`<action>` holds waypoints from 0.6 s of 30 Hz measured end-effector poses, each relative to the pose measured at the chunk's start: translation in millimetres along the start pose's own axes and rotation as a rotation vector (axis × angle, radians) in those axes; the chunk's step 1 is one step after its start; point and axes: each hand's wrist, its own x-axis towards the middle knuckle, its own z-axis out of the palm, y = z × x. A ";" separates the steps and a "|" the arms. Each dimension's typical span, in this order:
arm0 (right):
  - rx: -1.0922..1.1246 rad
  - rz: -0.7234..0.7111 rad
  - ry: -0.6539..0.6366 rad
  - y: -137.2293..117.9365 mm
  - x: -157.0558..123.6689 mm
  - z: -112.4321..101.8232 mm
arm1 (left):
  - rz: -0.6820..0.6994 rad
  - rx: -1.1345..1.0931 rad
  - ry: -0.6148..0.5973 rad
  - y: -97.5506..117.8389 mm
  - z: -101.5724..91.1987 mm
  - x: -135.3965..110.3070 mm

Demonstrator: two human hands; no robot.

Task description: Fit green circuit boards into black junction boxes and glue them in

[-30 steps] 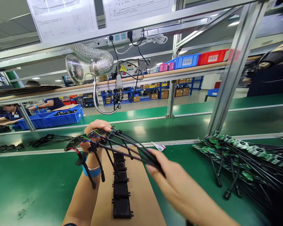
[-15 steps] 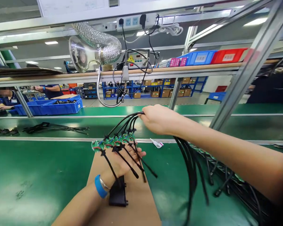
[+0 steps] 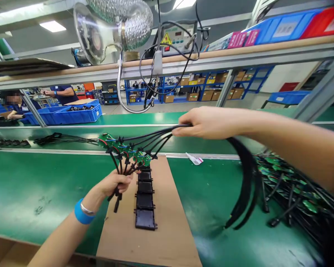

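Observation:
My right hand (image 3: pixel 196 124) pinches a bundle of long black cables (image 3: pixel 243 181), whose free ends hang in a curve to the right. From its fingers the cables fan left to several small green circuit boards (image 3: pixel 125 150) with coloured wires, held in the air. My left hand (image 3: pixel 118 182), with a blue band and a silver bracelet at the wrist, is closed around the short black cable stubs below the boards. Under the boards, a row of black plastic housings (image 3: pixel 144 200) lies on a brown cardboard sheet (image 3: pixel 172 222).
More wired green boards (image 3: pixel 292 181) are piled on the right of the green bench. A small white packet (image 3: pixel 195 158) lies by the metal rail. Black cables (image 3: pixel 61 138) lie behind it on the left. A shelf holds a fume hose (image 3: pixel 136 24) and blue bins.
My left hand, open beneath the boards before, has moved left and closed on the short cable stubs. The boards have spread and shifted left. More of the housing row shows. The view has tilted down.

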 end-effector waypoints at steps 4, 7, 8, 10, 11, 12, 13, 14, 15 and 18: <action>-0.159 0.170 -0.317 68.0 -23.6 7.3 | -0.022 0.246 0.049 20.6 -8.2 -29.2; -0.076 0.293 -0.487 109.5 -59.0 56.2 | 0.057 0.764 0.035 15.0 1.2 -38.7; -0.036 0.309 -0.544 114.6 -69.5 79.0 | 0.080 0.951 0.019 7.4 5.0 -37.5; 0.015 0.301 -0.640 107.3 -80.9 126.5 | 0.095 1.206 -0.025 -12.8 10.6 -30.0; 0.060 0.266 -0.669 95.5 -80.3 148.7 | 0.091 1.284 -0.045 -23.2 12.2 -24.8; 0.137 0.201 -0.661 79.6 -75.3 168.6 | 0.086 1.344 -0.062 -32.3 12.9 -19.6; 0.297 0.104 -0.542 61.1 -66.5 185.8 | 0.080 1.389 -0.072 -39.4 12.8 -14.9; 0.455 0.018 -0.399 41.6 -55.1 199.9 | 0.071 1.419 -0.071 -43.8 12.1 -10.9; 0.591 -0.075 -0.307 22.8 -42.5 211.2 | 0.059 1.437 -0.062 -45.5 10.7 -7.9; 0.849 -0.287 -0.250 -17.6 -11.4 231.0 | 0.045 1.381 -0.061 -38.0 3.0 -3.2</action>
